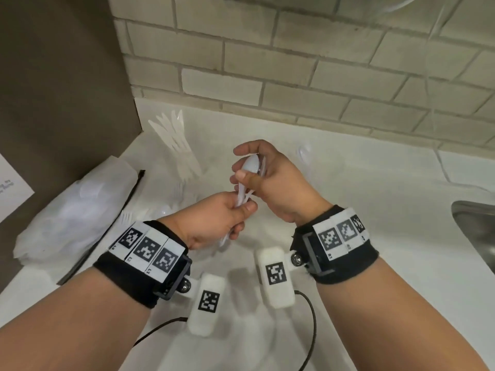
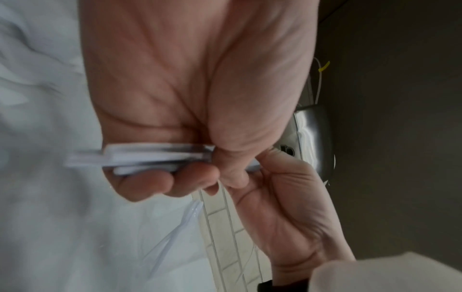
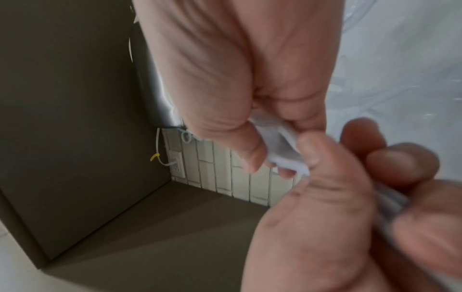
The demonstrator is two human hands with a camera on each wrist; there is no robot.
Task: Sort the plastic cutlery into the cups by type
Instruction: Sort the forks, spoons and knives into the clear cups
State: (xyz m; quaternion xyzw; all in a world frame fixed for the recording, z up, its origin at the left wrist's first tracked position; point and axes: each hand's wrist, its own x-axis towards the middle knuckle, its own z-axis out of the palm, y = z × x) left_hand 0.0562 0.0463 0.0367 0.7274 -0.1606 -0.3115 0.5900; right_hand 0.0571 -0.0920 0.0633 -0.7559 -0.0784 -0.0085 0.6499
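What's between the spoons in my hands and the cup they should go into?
No empty cup can be made out. Both the left hand and right hand grip the spoons above the counter; the knives stand back left, apart.

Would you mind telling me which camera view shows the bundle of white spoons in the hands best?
The head view: the spoons show whole, bowls in the right hand, handles in the left hand. The left wrist view shows only blurred handle ends; the right wrist view only a blurred white part between the fingers.
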